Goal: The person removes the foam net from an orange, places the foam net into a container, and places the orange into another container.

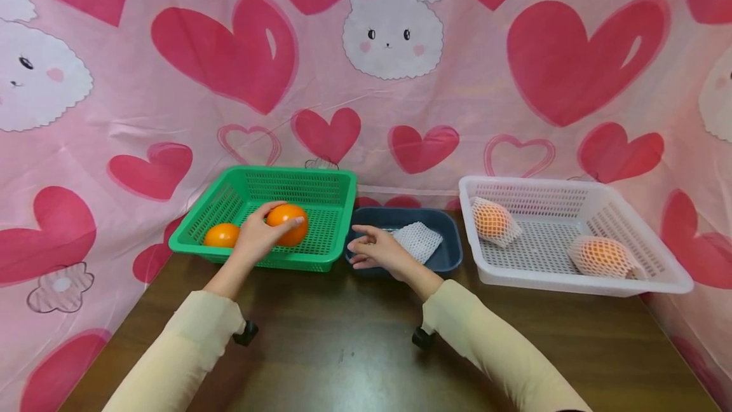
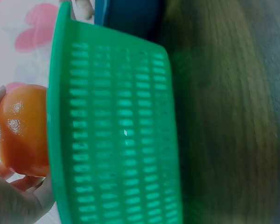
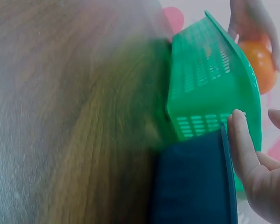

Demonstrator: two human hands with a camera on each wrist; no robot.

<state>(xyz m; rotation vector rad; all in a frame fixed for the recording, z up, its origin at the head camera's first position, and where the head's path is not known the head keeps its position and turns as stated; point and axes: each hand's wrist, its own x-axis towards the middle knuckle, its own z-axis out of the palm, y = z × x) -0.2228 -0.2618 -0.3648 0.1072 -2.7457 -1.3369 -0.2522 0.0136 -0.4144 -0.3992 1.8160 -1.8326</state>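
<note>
An orange (image 1: 288, 224) is held in my left hand (image 1: 258, 234), thumb on one side and fingers on the other, over the green basket (image 1: 337, 208). The left wrist view shows this orange (image 2: 23, 130) above the basket's rim. A second orange (image 1: 222, 235) lies in the basket's left part. My right hand (image 1: 380, 250) hovers over the left part of the dark blue tray (image 1: 452, 240), fingers spread and holding nothing. White foam net sleeves (image 1: 420, 241) lie in that tray. In the right wrist view, the right hand (image 3: 259, 172) is beside the tray's rim.
A white basket (image 1: 537, 281) stands at the right with two net-wrapped oranges, one at its left (image 1: 493, 221) and one toward its front (image 1: 603, 256). All three containers sit on a brown wooden table (image 1: 343, 348). Behind hangs a pink cloth (image 1: 354, 94) with hearts and rabbits.
</note>
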